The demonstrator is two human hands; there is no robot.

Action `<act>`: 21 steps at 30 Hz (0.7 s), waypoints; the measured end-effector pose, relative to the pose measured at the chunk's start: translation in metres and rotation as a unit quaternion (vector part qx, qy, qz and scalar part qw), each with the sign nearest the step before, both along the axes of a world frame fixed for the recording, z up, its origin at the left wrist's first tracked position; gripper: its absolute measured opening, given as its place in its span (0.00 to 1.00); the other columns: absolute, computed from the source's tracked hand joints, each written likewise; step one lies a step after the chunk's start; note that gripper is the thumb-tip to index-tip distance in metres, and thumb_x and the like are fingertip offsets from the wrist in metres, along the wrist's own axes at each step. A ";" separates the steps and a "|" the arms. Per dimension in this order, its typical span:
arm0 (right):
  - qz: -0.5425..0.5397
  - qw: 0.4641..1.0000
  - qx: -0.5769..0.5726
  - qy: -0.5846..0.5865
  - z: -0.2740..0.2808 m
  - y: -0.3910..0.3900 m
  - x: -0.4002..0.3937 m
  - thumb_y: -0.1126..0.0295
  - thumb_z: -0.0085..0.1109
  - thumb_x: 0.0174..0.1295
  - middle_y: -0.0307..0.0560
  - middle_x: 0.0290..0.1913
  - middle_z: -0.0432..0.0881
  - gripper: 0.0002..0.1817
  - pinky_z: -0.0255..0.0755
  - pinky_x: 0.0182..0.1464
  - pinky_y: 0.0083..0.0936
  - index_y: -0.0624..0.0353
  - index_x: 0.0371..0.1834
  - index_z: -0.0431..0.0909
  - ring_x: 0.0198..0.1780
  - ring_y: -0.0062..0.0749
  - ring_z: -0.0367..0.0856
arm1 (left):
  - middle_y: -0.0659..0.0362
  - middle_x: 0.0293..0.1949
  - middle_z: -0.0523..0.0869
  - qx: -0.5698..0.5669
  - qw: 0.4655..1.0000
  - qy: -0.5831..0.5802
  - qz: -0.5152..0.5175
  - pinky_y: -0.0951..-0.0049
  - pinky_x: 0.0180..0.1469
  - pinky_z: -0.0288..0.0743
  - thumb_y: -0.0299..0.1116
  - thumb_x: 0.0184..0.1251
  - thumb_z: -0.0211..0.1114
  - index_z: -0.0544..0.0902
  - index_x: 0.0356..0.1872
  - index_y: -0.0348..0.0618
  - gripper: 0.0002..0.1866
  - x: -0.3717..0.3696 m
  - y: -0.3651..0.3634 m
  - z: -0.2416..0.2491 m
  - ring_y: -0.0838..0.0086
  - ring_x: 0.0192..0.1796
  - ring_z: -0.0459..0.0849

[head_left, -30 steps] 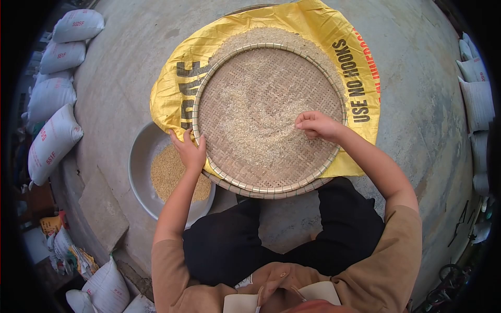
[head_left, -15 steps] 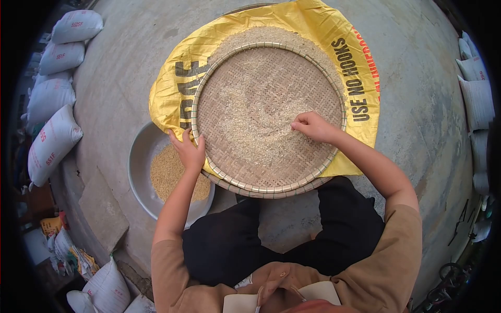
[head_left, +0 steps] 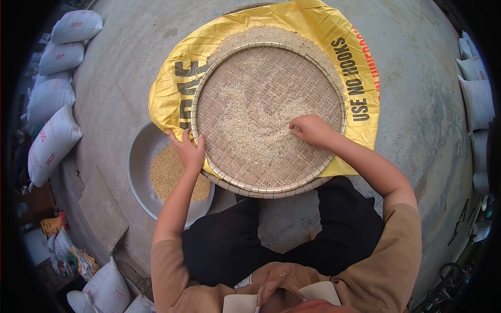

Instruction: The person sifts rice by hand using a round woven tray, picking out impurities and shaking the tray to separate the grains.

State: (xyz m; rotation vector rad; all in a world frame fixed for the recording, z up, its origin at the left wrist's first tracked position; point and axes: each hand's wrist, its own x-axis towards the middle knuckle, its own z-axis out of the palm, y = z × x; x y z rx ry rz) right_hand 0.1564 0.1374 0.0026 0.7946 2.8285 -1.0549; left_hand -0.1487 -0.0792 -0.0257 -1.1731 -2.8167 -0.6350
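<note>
A round woven winnowing basket (head_left: pixel 235 94) lies in front of me, with pale husked grains (head_left: pixel 255 138) spread over its middle and lower part. My left hand (head_left: pixel 188 151) grips the basket's left rim, its thumb at the rim and its fingers outside, by the yellow sack. Over the right side of the grains, my right hand (head_left: pixel 310 129) is closed in a pinch; whatever lies between its fingertips is too small to make out. Under the basket is a yellow printed sack (head_left: pixel 360 78), carrying more grain (head_left: pixel 261 34) beyond the far rim.
Left of my knees stands a metal basin (head_left: pixel 136 161) with brown unhusked grain (head_left: pixel 169 175). White filled sacks (head_left: pixel 55 143) line the left side, and more sacks (head_left: pixel 477 99) the right. A second basket rim (head_left: pixel 292 192) shows beneath the sack on the concrete floor.
My right hand has moved slightly down over the grains, and its fingers have curled and turned downward. My left hand and the basket stay almost exactly where they were.
</note>
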 end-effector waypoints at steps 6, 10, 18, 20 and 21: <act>0.002 1.000 0.003 -0.016 0.001 0.001 -0.001 0.64 0.61 0.55 0.49 0.33 0.83 0.08 0.74 0.41 0.39 0.55 0.34 0.81 0.38 0.46 0.81 | 0.39 0.70 0.45 -0.005 1.000 0.002 0.000 0.52 0.68 0.54 0.45 0.57 0.65 0.74 0.53 0.45 0.24 0.000 0.000 0.000 0.42 0.72 0.47; -0.060 0.987 -0.147 0.011 0.011 0.009 0.000 0.67 0.57 0.57 0.43 0.22 0.77 0.07 0.72 0.34 0.35 0.57 0.32 0.80 0.28 0.37 0.77 | 0.38 0.70 0.46 -0.005 1.000 -0.002 0.001 0.52 0.68 0.54 0.45 0.57 0.65 0.74 0.53 0.45 0.24 0.001 0.001 0.002 0.42 0.72 0.47; -0.216 0.570 -0.758 0.233 0.009 0.017 0.007 0.67 0.51 0.61 0.32 0.15 0.61 0.07 0.64 0.27 0.23 0.58 0.32 0.72 0.20 0.23 0.64 | 0.38 0.70 0.45 -0.002 1.000 -0.002 -0.003 0.52 0.68 0.52 0.44 0.56 0.65 0.74 0.53 0.45 0.25 -0.001 -0.001 -0.001 0.42 0.71 0.47; -0.242 0.597 -0.741 0.191 0.011 0.015 0.003 0.63 0.51 0.63 0.32 0.15 0.60 0.10 0.64 0.28 0.24 0.58 0.29 0.72 0.20 0.24 0.64 | 0.38 0.70 0.45 -0.005 1.000 -0.002 -0.003 0.52 0.68 0.52 0.44 0.56 0.65 0.74 0.53 0.45 0.25 -0.001 -0.001 -0.001 0.42 0.71 0.47; -0.241 0.597 -0.741 0.191 0.005 0.017 0.003 0.63 0.51 0.63 0.32 0.15 0.60 0.10 0.64 0.28 0.24 0.58 0.29 0.72 0.20 0.24 0.64 | 0.38 0.70 0.45 -0.003 1.000 -0.003 -0.003 0.52 0.68 0.52 0.44 0.56 0.65 0.75 0.53 0.45 0.25 -0.001 -0.001 0.000 0.42 0.71 0.47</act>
